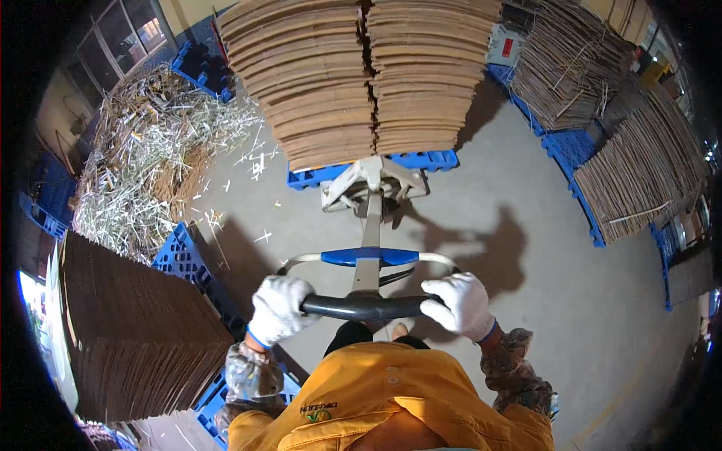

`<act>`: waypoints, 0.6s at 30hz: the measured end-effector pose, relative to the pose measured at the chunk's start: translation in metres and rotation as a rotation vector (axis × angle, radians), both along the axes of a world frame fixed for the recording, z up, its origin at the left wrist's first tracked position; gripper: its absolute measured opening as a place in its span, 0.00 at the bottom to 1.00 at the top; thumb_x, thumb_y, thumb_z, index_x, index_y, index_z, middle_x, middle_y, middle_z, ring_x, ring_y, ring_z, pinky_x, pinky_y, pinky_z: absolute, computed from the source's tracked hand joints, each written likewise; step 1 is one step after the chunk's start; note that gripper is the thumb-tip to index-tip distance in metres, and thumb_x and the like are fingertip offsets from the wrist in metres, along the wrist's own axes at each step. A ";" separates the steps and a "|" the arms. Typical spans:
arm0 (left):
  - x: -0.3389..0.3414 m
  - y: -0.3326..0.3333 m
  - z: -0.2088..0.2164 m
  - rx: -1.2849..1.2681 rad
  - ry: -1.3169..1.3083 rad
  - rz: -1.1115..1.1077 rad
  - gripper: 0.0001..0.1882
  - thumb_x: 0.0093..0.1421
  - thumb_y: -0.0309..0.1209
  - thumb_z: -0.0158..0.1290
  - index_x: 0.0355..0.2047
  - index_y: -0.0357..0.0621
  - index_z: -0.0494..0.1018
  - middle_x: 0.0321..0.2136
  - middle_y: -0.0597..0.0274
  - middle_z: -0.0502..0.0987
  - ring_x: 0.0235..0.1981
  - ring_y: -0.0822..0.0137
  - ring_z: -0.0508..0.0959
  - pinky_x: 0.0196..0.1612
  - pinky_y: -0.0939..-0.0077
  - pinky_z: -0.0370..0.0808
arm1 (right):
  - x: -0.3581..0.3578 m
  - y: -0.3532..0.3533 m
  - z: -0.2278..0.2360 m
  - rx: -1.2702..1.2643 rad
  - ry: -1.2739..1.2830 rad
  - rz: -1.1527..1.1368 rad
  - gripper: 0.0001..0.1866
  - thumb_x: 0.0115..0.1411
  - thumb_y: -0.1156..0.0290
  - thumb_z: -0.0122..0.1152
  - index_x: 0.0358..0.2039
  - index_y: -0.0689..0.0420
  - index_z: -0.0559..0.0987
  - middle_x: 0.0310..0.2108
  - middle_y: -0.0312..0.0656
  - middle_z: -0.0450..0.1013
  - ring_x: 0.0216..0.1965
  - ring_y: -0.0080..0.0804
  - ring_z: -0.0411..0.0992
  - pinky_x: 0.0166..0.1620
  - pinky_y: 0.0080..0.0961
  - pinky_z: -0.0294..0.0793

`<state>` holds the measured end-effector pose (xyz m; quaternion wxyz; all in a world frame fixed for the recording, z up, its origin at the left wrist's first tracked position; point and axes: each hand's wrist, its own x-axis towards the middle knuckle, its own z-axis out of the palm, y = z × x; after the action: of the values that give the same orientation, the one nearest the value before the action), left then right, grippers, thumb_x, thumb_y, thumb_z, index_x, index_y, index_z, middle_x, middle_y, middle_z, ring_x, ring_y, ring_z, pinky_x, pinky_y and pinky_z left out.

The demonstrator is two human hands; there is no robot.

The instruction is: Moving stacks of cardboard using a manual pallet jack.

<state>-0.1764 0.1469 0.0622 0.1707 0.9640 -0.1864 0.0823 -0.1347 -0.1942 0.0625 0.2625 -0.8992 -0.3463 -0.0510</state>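
Spanning handle: black handle bar (368,307) of a pallet truck (371,179), close before the person's body, its long axis running left to right.
Left hand (282,310): white-gloved, fingers curled in around the bar's left end.
Right hand (460,304): white-gloved, fingers wrapped over the bar's right end.
Nearer hand: neither; the bar lies between both, square across the pale shaft (368,225), which leads straight forward.
Blue crosspiece (368,257): just beyond the bar, pale rods curving from it toward each hand.
Blue pallet (436,160): at the truck's far end; how far the forks go under is hidden.
Load: left cardboard stack (316,83) and right cardboard stack (425,79), side by side, a narrow dark gap between.
Left side: dark brown stack (143,331) nearby, scrap heap (150,150) farther off.
Right side: grey-brown stack (639,169), well apart across grey floor (587,301).
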 end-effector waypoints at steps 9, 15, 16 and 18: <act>0.207 0.220 -0.175 -0.925 -0.277 0.240 0.13 0.49 0.21 0.55 0.36 0.40 0.69 0.31 0.66 0.71 0.32 0.72 0.71 0.38 0.73 0.72 | 0.161 0.124 -0.117 0.519 -0.274 -0.357 0.27 0.40 0.68 0.71 0.44 0.52 0.76 0.38 0.42 0.74 0.40 0.44 0.73 0.44 0.39 0.72; 0.386 0.174 -0.204 -1.325 -0.188 0.279 0.09 0.57 0.33 0.54 0.33 0.40 0.71 0.16 0.68 0.69 0.18 0.73 0.68 0.24 0.78 0.67 | 0.330 0.124 -0.140 0.749 -0.355 -0.586 0.20 0.49 0.75 0.62 0.44 0.53 0.71 0.36 0.47 0.74 0.39 0.48 0.73 0.41 0.37 0.73; 0.388 0.168 -0.195 -1.327 -0.228 0.295 0.09 0.57 0.34 0.55 0.31 0.41 0.71 0.15 0.68 0.68 0.16 0.74 0.67 0.21 0.78 0.64 | 0.339 0.125 -0.140 0.757 -0.342 -0.603 0.20 0.49 0.75 0.62 0.44 0.53 0.71 0.36 0.47 0.74 0.39 0.49 0.73 0.41 0.37 0.73; 0.387 0.162 -0.184 -1.318 -0.283 0.339 0.09 0.57 0.35 0.56 0.30 0.43 0.71 0.13 0.69 0.68 0.13 0.75 0.66 0.18 0.79 0.61 | 0.352 0.130 -0.138 0.789 -0.359 -0.577 0.19 0.51 0.72 0.62 0.44 0.54 0.70 0.35 0.49 0.74 0.39 0.51 0.73 0.41 0.39 0.73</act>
<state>0.2110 0.3092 -0.1217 0.6795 0.6550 0.0349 0.3288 0.2175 -0.0640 -0.0760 0.4932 -0.7679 -0.0781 -0.4012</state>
